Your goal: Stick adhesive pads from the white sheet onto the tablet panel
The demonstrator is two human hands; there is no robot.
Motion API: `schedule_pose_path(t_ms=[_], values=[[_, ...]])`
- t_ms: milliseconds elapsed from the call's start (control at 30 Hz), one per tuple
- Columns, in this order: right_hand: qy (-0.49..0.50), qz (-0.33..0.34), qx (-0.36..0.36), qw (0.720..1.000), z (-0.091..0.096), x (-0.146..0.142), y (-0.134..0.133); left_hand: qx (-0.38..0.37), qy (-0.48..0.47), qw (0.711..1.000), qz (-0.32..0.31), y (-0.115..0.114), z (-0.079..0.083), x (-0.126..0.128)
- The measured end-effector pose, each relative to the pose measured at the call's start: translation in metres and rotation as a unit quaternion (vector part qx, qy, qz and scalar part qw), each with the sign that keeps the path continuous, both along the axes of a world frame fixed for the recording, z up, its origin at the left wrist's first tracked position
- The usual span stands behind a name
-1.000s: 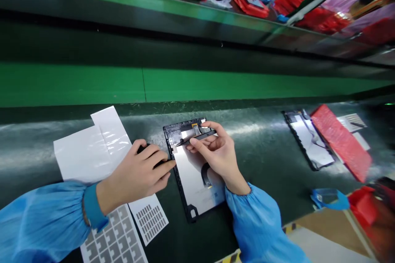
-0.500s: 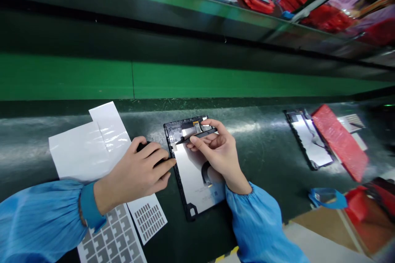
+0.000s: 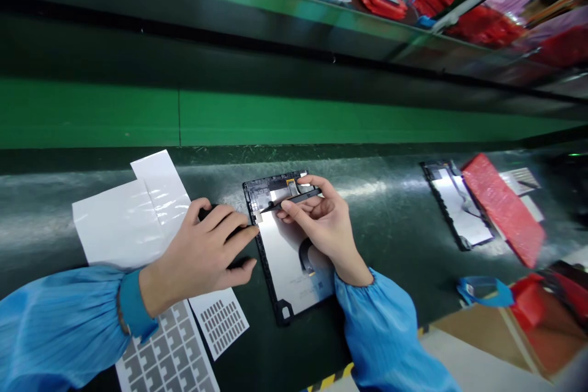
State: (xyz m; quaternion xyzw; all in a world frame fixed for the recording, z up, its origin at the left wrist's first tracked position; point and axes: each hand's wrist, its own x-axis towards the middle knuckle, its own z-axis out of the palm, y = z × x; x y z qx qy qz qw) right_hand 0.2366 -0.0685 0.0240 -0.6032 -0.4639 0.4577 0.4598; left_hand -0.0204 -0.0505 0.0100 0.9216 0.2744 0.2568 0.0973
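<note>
An opened tablet frame with a silver back plate and black border lies on the dark green bench in front of me. My right hand pinches black tweezers, whose tips rest on the upper left of the plate. My left hand lies beside the frame's left edge, fingers curled over a small black object, fingertips touching the border. Both arms wear blue sleeves.
White sticker sheets and sheets of grey pads lie at my left. A second opened tablet and a red pouch lie to the right, a blue tape roll nearer. A green conveyor belt runs behind; a person in blue works beyond it.
My left hand's fingertips slid slightly up along the frame's left edge. The tweezers' tips shifted a little on the plate. The view drifted slightly.
</note>
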Motion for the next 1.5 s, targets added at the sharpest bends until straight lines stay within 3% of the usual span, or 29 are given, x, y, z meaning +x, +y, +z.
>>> schedule_pose_path(t_ms=[1233,1500], values=[[-0.012,-0.004,-0.007,1.000,-0.0003,-0.0006,0.0005,-0.051,0.087,0.995,-0.009,-0.0035,-0.0034,0.0004],[0.036,-0.050,-0.014,0.998,-0.0037,0.0061,0.0054,-0.060,0.079,0.995,0.000,-0.0031,-0.0038,0.0037]])
